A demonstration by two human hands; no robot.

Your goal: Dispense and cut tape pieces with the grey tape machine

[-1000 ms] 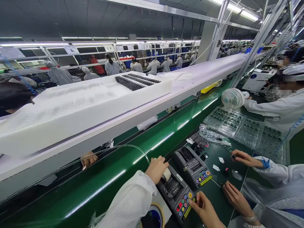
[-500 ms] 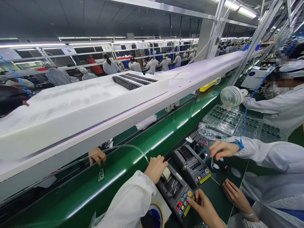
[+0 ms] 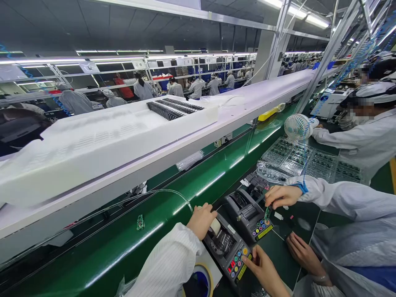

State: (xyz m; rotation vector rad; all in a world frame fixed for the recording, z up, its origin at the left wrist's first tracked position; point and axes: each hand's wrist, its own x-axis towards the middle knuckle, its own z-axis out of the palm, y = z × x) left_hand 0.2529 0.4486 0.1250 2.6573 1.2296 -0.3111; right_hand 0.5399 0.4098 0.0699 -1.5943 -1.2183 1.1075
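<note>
A grey tape dispenser (image 3: 227, 247) with coloured buttons and a red lit display stands before me. My left hand (image 3: 202, 220) is closed over its back end, beside a pale tape roll (image 3: 215, 226). A fingertip of my right hand (image 3: 262, 268) touches the front button panel; that hand holds nothing and its fingers are partly apart. Just right stands a second grey tape dispenser (image 3: 247, 214). Over its panel, a co-worker's hand (image 3: 283, 196) holds a small green circuit board (image 3: 267, 213); the co-worker's other hand (image 3: 305, 251) rests lower on the table.
A green conveyor belt (image 3: 179, 202) runs diagonally past, carrying a loose circuit board (image 3: 140, 222). Above it, a shelf (image 3: 262, 93) supports a white foam tray (image 3: 117, 140). A blue tape roll (image 3: 201, 280) lies near my left sleeve. Clear board trays (image 3: 309, 159) and a fan (image 3: 297, 126) are further right.
Across the belt, another person's hand has let go of a circuit board and left view; the board lies on the belt. The co-worker's board moved left over the second dispenser. My hands stayed put.
</note>
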